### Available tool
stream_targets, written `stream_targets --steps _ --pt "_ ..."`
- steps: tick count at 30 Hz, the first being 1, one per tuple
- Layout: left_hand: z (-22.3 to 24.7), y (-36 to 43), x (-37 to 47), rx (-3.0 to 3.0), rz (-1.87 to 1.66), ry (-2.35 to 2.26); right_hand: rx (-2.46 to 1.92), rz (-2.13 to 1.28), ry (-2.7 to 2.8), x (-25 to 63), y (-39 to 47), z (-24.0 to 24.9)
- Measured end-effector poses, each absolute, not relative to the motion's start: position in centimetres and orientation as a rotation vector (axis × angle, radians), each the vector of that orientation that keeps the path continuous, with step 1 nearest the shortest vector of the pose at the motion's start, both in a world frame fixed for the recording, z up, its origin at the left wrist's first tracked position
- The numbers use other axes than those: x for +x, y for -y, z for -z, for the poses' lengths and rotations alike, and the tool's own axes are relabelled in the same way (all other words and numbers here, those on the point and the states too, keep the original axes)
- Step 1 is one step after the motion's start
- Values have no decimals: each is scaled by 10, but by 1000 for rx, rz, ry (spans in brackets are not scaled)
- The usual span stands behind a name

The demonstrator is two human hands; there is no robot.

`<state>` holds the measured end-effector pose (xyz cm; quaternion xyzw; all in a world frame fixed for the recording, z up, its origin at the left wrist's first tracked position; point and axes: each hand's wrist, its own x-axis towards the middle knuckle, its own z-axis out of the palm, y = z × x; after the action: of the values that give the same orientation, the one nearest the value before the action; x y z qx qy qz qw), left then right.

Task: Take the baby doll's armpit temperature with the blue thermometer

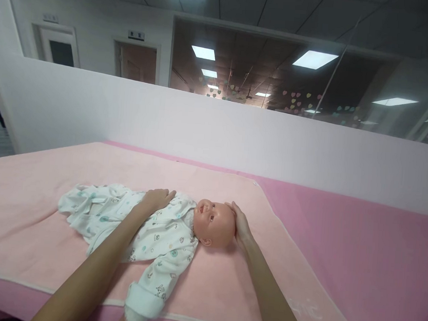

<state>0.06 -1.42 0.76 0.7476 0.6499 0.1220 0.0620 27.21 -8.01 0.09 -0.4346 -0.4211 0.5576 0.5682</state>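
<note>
A baby doll [215, 224] lies on its back across a peach blanket [227, 288], its head to the right and its legs to the left. It wears a white printed outfit [161, 235] with long sleeves, one arm stretched toward me. My left hand [157, 199] rests on the doll's chest with the fingers laid over the cloth. Against the crown of the doll's head, my right hand [241, 222] is cupped, fingers extended along it. The right palm and part of its fingers are hidden by the head.
Under the blanket is a pink padded surface [377, 240]. A low white partition [238, 133] runs along the far side. Behind it are a large window [271, 76] with heart stickers and two doors [138, 62].
</note>
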Motion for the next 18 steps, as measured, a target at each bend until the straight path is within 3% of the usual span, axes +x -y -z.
stream_targets --steps 4,13,18 --pt "-5 9 -2 2220 -410 -1932 -1042 -959 862 276 71 5" --pt "-1 -6 -2 2105 -708 -1789 -962 -1238 1044 262 89 -7" --pt "-12 14 -5 1670 -1364 -924 -984 -1163 1036 264 86 -5"
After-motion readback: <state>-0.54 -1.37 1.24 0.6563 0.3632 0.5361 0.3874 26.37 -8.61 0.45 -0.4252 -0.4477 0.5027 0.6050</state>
